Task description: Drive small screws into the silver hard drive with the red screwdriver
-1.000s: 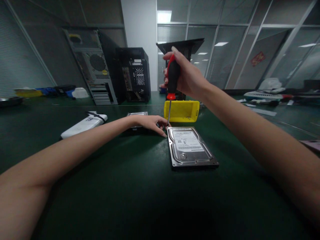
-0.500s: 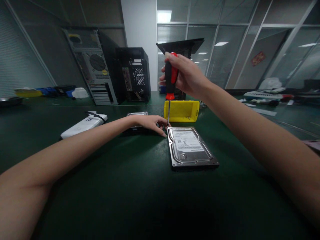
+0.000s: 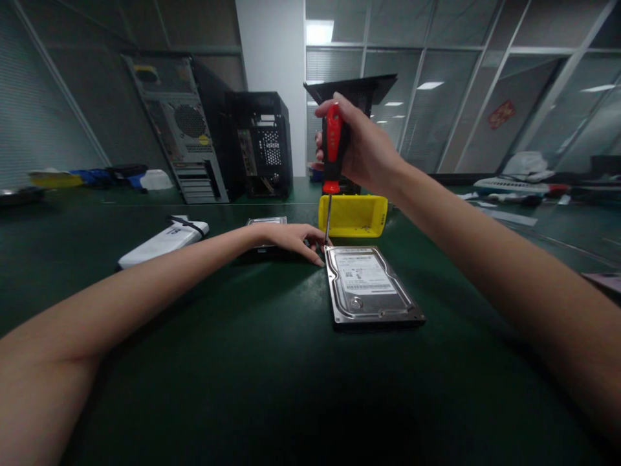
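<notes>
A silver hard drive with a white label lies flat on the green table. My right hand grips the red and black handle of a screwdriver, held upright with its thin shaft reaching down to the drive's far left corner. My left hand rests flat on the table, fingers spread, its fingertips touching that same corner beside the screwdriver tip. It holds nothing.
A yellow plastic bin stands just behind the drive. A second drive lies behind my left hand, a white device further left. Two open computer cases stand at the back; clutter lies at far right.
My right hand's fingers have shifted around the screwdriver handle, showing more of its red. The left hand and the drive have stayed in place.
</notes>
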`<state>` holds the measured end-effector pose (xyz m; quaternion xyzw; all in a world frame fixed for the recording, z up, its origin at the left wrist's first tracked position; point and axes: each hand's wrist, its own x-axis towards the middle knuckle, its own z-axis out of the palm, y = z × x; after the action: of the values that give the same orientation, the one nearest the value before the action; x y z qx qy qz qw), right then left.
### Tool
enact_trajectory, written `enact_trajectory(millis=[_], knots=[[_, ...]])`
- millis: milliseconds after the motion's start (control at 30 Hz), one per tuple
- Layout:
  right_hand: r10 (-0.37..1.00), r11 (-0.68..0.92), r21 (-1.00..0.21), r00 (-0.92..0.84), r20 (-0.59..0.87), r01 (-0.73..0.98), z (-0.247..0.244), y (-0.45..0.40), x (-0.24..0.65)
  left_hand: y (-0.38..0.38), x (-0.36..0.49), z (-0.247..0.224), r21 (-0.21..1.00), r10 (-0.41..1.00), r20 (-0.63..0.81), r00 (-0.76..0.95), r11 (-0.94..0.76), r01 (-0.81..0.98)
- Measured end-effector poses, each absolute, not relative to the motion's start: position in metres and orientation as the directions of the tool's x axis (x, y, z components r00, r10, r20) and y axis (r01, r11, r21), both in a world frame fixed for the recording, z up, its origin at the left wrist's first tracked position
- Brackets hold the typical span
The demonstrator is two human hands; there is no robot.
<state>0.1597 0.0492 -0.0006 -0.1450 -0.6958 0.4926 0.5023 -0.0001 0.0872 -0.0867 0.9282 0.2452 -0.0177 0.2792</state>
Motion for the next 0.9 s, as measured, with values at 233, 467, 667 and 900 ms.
enact_trajectory(millis=[233,467,667,900], knots=[[0.697,0.433,-0.848,-0.484,0.53,-0.305,0.0022,0.0546,0.1653,0.0882,-0.0004,-0.0874,0.508,0.444,-0.171,0.88,-0.725,0.465],[0.677,0.463,-0.832,-0.485,0.554,-0.305,0.0035,0.0519,0.1669,0.0859,-0.0003,-0.0852,0.505,0.456,-0.185,0.871,-0.716,0.482],[0.671,0.478,-0.823,-0.477,0.568,-0.308,0.0031,0.0526,0.1658,0.0869,-0.001,-0.0858,0.502,0.465,-0.185,0.865,-0.712,0.491],[0.684,0.486,-0.826,-0.464,0.563,-0.285,0.0031,0.0532,0.165,0.0867,-0.0007,-0.0852,0.509,0.446,-0.177,0.877,-0.721,0.47]])
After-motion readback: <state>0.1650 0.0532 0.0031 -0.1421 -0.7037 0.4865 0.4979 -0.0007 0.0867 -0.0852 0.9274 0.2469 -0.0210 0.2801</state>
